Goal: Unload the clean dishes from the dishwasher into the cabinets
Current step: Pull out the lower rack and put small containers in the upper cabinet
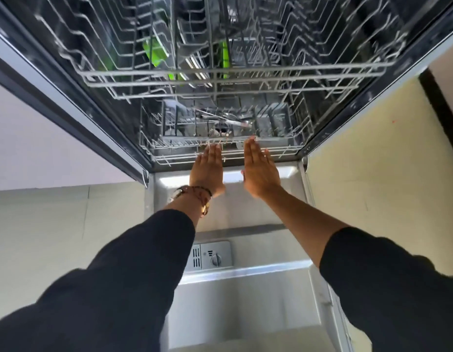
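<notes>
The dishwasher (347,80) stands open, its door (245,295) folded down flat. The upper rack (233,74) and the lower rack (169,146) sit inside the tub. Both arms extend over the door. The left hand (207,171) and right hand (261,171) are flat, fingers straight and together, holding nothing; their fingertips meet the lower rack's front edge at its middle. Green dishes (155,53) show behind the upper rack's front edge. Blurred utensils (228,118) lie in the lower rack, near its front edge.
</notes>
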Action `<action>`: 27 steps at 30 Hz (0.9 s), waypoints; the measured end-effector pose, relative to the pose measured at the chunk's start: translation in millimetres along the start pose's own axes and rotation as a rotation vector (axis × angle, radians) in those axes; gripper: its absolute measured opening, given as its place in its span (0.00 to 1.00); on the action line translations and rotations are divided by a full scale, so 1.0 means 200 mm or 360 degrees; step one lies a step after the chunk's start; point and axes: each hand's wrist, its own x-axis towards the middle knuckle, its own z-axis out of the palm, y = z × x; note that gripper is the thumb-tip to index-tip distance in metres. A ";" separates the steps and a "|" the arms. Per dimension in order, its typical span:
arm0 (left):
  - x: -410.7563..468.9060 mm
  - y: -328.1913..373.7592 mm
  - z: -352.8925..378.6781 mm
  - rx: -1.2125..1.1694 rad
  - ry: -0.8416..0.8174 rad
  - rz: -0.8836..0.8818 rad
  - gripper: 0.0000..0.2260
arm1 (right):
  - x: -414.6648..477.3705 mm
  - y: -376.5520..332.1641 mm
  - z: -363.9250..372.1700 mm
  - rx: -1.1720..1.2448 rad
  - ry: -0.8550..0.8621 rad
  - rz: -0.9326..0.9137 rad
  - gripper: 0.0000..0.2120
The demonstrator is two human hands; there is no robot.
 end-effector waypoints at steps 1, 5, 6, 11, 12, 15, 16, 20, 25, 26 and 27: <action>0.03 -0.01 0.03 -0.0014 -0.0042 -0.0018 0.42 | 0.04 0.00 0.01 -0.0007 -0.0058 -0.0001 0.34; 0.14 -0.05 0.08 0.0008 -0.0145 -0.0045 0.43 | 0.19 0.00 0.04 -0.0014 -0.0224 -0.0013 0.35; 0.16 -0.06 0.08 0.0019 -0.0121 -0.0034 0.42 | 0.20 -0.01 0.06 -0.0015 -0.0198 -0.0006 0.36; 0.19 -0.04 0.06 0.0025 0.0789 0.0021 0.24 | 0.23 0.01 0.10 -0.0067 0.0171 0.0069 0.33; 0.20 -0.04 0.05 0.0014 0.0768 -0.0004 0.25 | 0.26 0.01 0.09 -0.0046 0.0147 0.0081 0.32; 0.25 -0.07 0.04 -0.0135 0.0455 -0.0128 0.33 | 0.34 0.00 0.05 -0.0020 -0.0027 0.0080 0.31; 0.28 -0.09 0.05 -0.0234 0.0333 -0.0142 0.35 | 0.34 -0.01 0.04 -0.0014 -0.0044 0.0083 0.31; 0.27 -0.08 0.03 -0.0600 0.0255 -0.0176 0.25 | 0.32 -0.01 0.04 -0.0002 0.0015 0.0089 0.25; 0.15 -0.03 0.04 -0.0373 0.0293 -0.0114 0.13 | 0.17 -0.02 0.04 -0.0107 0.0107 0.0052 0.16; 0.11 -0.02 0.06 -0.0307 0.0268 -0.0092 0.12 | 0.13 -0.02 0.04 -0.0100 0.0097 0.0046 0.14; 0.07 -0.01 0.07 -0.0262 0.0239 -0.0081 0.12 | 0.07 -0.02 0.04 -0.0095 0.0060 0.0040 0.14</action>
